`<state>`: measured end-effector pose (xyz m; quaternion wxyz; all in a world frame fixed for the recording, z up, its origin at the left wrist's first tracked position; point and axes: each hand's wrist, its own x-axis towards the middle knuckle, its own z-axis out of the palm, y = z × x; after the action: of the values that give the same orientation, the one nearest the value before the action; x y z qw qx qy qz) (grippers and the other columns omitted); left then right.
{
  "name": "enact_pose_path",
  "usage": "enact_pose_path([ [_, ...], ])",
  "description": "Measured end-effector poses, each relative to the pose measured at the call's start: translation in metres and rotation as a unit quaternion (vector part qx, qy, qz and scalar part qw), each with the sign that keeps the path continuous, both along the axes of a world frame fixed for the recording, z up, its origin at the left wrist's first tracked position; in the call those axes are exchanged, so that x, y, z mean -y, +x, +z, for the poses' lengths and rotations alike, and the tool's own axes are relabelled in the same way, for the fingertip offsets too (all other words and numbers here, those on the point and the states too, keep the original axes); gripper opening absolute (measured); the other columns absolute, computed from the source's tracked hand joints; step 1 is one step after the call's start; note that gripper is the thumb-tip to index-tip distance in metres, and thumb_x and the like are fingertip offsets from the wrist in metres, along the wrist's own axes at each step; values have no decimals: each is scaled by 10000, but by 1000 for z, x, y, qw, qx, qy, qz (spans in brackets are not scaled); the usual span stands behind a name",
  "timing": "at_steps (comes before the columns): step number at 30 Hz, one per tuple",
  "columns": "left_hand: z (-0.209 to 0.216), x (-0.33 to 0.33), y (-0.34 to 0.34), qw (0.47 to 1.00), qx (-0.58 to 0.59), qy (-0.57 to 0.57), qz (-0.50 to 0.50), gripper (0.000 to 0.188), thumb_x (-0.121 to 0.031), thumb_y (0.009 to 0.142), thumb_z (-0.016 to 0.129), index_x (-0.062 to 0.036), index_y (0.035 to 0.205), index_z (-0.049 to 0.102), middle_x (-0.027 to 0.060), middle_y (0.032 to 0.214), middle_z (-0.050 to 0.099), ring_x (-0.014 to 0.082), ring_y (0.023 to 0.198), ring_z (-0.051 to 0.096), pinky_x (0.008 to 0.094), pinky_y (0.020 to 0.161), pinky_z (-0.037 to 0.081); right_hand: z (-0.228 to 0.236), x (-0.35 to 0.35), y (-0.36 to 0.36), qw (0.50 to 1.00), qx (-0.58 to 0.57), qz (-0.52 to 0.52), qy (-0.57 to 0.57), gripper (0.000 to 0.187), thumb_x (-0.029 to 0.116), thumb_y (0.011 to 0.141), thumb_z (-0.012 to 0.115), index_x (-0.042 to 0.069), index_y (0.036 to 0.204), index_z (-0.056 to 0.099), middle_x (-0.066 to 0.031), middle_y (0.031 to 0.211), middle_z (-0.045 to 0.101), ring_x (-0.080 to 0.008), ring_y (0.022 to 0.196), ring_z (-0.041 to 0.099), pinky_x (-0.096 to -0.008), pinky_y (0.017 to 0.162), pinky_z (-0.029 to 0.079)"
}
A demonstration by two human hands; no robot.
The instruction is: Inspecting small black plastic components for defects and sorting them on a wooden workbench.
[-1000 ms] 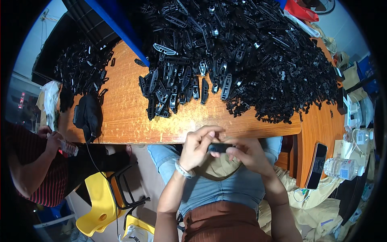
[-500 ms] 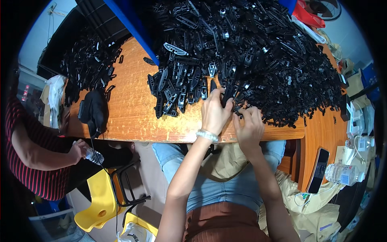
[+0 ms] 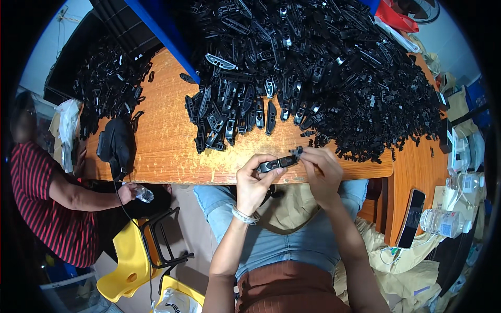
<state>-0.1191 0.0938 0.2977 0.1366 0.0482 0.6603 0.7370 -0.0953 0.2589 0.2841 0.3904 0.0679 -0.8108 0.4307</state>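
Observation:
My left hand (image 3: 253, 180) is closed around a long black plastic part (image 3: 277, 164), held level just over the table's front edge. Between the fingertips of my right hand (image 3: 324, 169) is a small black plastic piece (image 3: 296, 152), close against the right end of the long part. Whether the two pieces touch I cannot tell. Beyond my hands, several similar long black parts (image 3: 229, 112) lie in a heap on the wooden table (image 3: 162, 130). A dense pile of small black pieces (image 3: 381, 115) spreads to the right.
A blue panel (image 3: 162, 39) leans across the far left of the heap. On the left sit a black bag (image 3: 116, 146) and another pile of black parts (image 3: 109, 83). A person in a striped shirt (image 3: 47, 203) holds a bottle. At right are a phone (image 3: 411, 219) and water bottle (image 3: 443, 223).
Both hands have drawn back from the heap's edge toward me. The long part is now lifted in my left hand, and the small piece in my right has come to its end.

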Motion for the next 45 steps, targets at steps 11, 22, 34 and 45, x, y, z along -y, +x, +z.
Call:
enact_pose_path([
  [11, 0, -7, -1, 997, 69, 37, -19, 236, 79, 833, 603, 68, 1066, 568, 146, 911, 665, 177, 810, 677, 250, 717, 574, 9, 3, 3, 969, 222, -23, -109, 112, -47, 792, 623, -32, 901, 646, -79, 780, 614, -83, 632, 512, -216, 543, 395],
  [22, -4, -20, -15, 997, -14, 67, 30, 240, 38, 842, 614, 61, 1069, 543, 111, 762, 649, 141, 625, 637, 245, 567, 534, -6, 4, -2, 991, 121, -3, -50, 110, -72, 787, 603, -29, 881, 639, -93, 824, 612, -158, 679, 559, -243, 584, 433],
  [34, 2, -3, -8, 996, -28, 80, -42, 261, 109, 821, 597, 76, 1079, 571, 169, 857, 665, 202, 777, 678, 274, 697, 576, 13, 10, 7, 992, 1, 65, -108, 141, -107, 731, 620, -20, 838, 650, -116, 851, 657, -217, 791, 611, -286, 665, 476],
  [45, 26, 0, 20, 997, 37, 59, -17, 324, 76, 853, 580, 60, 1175, 547, 172, 973, 659, 204, 865, 666, 285, 806, 542, 39, 19, 25, 947, 123, 106, -277, 128, -98, 800, 587, -51, 902, 647, -140, 937, 636, -176, 856, 618, -241, 746, 504],
])
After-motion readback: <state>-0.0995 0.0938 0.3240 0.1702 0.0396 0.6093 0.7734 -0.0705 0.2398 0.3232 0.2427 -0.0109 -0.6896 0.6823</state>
